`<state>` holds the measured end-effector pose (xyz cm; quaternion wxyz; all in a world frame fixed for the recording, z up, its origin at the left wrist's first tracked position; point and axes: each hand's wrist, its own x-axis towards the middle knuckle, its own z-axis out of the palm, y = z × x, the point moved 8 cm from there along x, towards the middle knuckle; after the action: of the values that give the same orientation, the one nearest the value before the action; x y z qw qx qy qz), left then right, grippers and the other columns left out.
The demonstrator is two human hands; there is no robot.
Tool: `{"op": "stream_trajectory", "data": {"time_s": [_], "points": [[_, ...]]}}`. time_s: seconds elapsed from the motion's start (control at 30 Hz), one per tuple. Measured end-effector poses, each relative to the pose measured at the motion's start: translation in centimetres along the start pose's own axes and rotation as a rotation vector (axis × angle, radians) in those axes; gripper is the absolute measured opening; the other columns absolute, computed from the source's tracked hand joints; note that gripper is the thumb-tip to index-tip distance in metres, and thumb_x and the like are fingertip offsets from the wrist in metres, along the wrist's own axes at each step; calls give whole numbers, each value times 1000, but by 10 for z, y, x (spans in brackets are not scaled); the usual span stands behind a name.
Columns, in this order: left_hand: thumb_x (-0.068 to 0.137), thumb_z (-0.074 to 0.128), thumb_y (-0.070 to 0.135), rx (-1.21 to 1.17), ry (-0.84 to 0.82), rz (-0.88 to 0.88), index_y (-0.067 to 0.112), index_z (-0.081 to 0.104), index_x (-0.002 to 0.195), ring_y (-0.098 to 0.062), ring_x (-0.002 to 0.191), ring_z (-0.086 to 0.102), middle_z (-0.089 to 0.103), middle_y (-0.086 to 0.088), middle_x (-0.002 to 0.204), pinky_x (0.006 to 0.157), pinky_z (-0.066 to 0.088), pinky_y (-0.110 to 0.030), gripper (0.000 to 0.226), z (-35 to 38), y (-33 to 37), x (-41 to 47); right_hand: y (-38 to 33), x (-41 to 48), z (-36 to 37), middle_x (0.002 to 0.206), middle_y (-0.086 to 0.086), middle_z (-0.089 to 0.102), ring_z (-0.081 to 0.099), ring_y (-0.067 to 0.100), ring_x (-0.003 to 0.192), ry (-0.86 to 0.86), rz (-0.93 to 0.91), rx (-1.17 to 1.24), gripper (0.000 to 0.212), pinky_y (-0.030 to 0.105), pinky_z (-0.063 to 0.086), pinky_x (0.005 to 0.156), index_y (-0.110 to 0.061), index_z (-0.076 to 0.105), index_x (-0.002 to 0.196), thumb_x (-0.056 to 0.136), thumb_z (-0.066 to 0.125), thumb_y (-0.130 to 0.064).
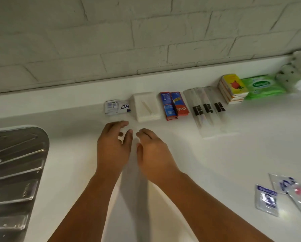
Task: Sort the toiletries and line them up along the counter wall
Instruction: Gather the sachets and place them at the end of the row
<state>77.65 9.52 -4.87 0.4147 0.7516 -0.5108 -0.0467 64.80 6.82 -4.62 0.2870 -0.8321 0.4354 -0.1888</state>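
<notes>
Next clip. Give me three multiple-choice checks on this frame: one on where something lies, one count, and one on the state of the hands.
1. The green wipes pack lies: A) next to the yellow boxes B) on the drainboard C) between the hands.
2. How many clear packs with black labels are in the row? A) one B) three C) five.
3. The left hand and right hand: A) both hold nothing B) both grip a box C) share one sachet.

Answers: A, it sits just right of the yellow boxes. B, three lie side by side. A, the fingers are loosely curled and empty.
</notes>
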Motion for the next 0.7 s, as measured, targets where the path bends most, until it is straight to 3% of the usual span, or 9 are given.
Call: {"op": "stream_trajectory", "data": {"time_s": [0.1, 0.17, 0.3, 0.4, 0.57, 0.7], "points": [[91, 69, 19, -23, -39, 3, 20, 69, 117, -10, 89, 63, 65, 5, 114, 76, 54, -22, 25, 15, 41, -31, 20, -33, -45, 131, 5, 59, 58, 19, 117, 62, 6, -26, 32, 22, 41, 99, -11, 59, 128, 98, 50, -15], [92, 68, 20, -44, -80, 1, 22, 68, 117, -10, 96, 63, 65, 7, 115, 84, 55, -28, 25, 32, 71, -54, 42, -59, -74, 132, 2, 59, 55, 15, 120, 81, 25, -47, 32, 17, 35, 100, -13, 58, 129, 100, 47, -18], [95, 65, 23, -51, -193, 18, 23, 68, 119, -13, 109, 62, 65, 7, 120, 94, 55, -38, 24, 73, 132, -98, 94, -110, -125, 132, 1, 59, 54, 16, 121, 134, 97, -80, 32, 19, 35, 102, -13, 59, 128, 101, 45, -21], [96, 63, 29, -31, -285, 39, 25, 67, 120, -12, 115, 58, 64, 7, 125, 100, 50, -30, 25, 104, 166, -126, 136, -145, -154, 136, -1, 56, 51, 16, 124, 139, 175, -116, 34, 24, 37, 105, -16, 56, 132, 101, 44, -24], [92, 67, 34, 5, -430, 41, 21, 66, 122, -15, 116, 55, 62, 6, 125, 97, 43, -21, 33, 156, 214, -177, 210, -209, -194, 130, 1, 59, 52, 20, 121, 192, 317, -153, 33, 29, 41, 100, -14, 58, 129, 98, 52, -23], [88, 67, 52, 232, -517, -59, 16, 62, 126, -26, 111, 52, 59, -5, 121, 92, 44, -32, 53, 184, 225, -206, 261, -244, -210, 110, 3, 58, 53, 24, 106, 199, 472, -195, 30, 31, 46, 84, -15, 60, 117, 92, 59, -32]]}}
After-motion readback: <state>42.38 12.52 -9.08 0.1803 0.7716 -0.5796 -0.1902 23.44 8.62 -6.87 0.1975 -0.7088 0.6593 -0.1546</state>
